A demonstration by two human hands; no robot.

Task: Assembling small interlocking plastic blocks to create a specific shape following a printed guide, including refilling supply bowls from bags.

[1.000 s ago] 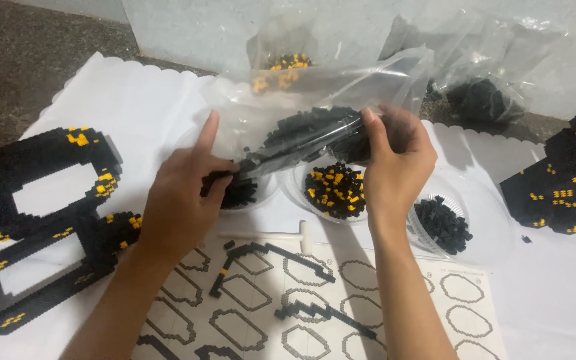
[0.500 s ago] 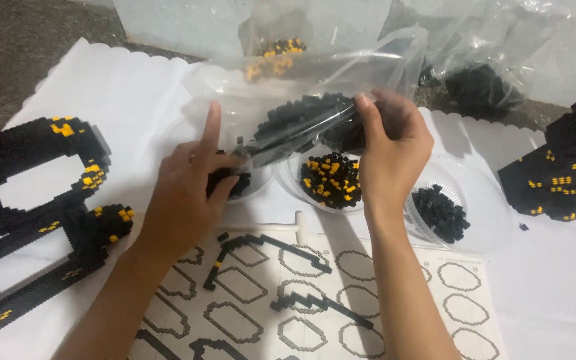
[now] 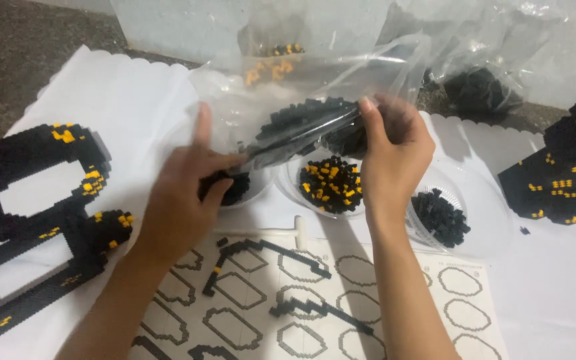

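Note:
I hold a clear plastic bag (image 3: 315,80) of small black bricks (image 3: 305,117) above the table. My left hand (image 3: 188,193) pinches the bag's lower left corner, index finger pointing up. My right hand (image 3: 395,157) grips the bag's right side near the black bricks. Beneath the bag sit three clear bowls: one with black pieces (image 3: 231,190) under my left hand, one with black and yellow pieces (image 3: 331,187) in the middle, and one with black pieces (image 3: 441,217) to the right.
A printed sheet of outlined shapes (image 3: 368,300) lies in front, with thin black brick chains (image 3: 268,250) and a small white tool (image 3: 281,233) on it. Large black and yellow brick frames stand at left (image 3: 41,220) and right (image 3: 568,173). More bags (image 3: 481,87) lie behind.
The bag has shifted slightly up and to the right between my hands. My left hand slid a little lower along the bag's corner.

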